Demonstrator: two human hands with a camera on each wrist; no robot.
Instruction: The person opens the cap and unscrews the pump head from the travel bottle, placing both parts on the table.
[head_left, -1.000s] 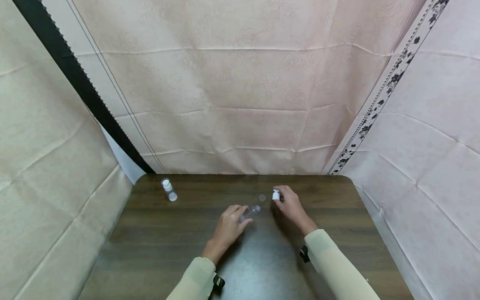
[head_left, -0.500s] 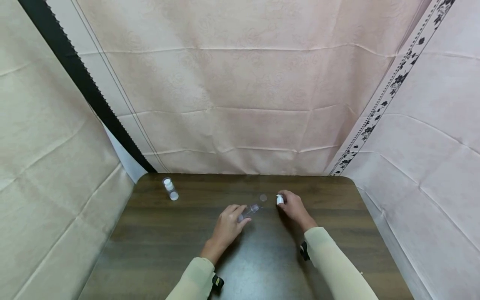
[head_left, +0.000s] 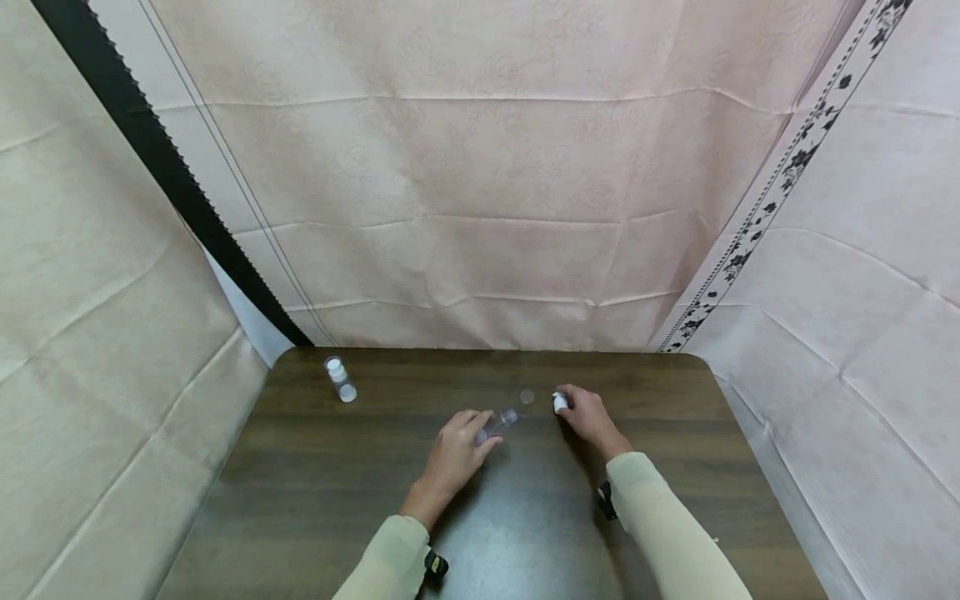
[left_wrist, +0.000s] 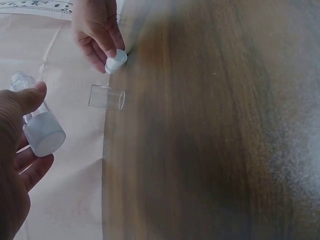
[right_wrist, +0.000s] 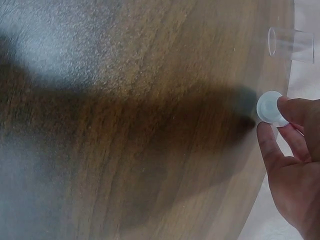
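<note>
My left hand grips a small clear bottle lying slanted, its neck pointing away to the right. In the left wrist view the bottle's frosted white base faces the camera, thumb on one side and fingers on the other. Over to the right, my right hand pinches a white pump top between thumb and fingers. The right wrist view shows the round hollow underside of that pump top. Between the hands, a clear cylindrical cap stands on the table, close to the bottle's neck.
A second small bottle with a white top and clear cover stands at the table's far left. The brown wooden table ends at the back against a pale hanging cloth; cloths flank both sides too.
My right hand has moved slightly right and nearer to me with the pump top, which now tilts a little. My left hand and the bottle have barely moved.
</note>
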